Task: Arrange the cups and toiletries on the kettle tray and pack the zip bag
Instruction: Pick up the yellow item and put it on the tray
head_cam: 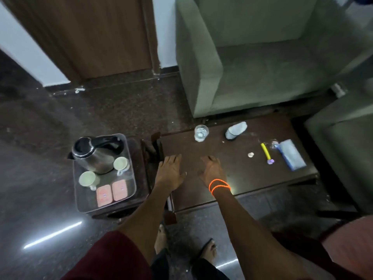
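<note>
A clear kettle tray [84,201] stands on a small stool at the left. It holds a steel kettle [93,153], two white cups [121,164] [88,178] and two pink sachets [112,192]. My left hand [169,172] and my right hand [212,170] lie flat, palms down and holding nothing, on the dark coffee table [238,188]. Farther right on the table lie a yellow toothbrush [266,152], a blue zip bag [290,154], a small round white item [250,154] and a tipped white cup [236,130].
A drinking glass [201,132] stands at the table's far edge. A green armchair [262,57] sits behind the table and another seat [347,148] at its right. A wooden door [90,33] is at the back left. My feet are below the table's near edge.
</note>
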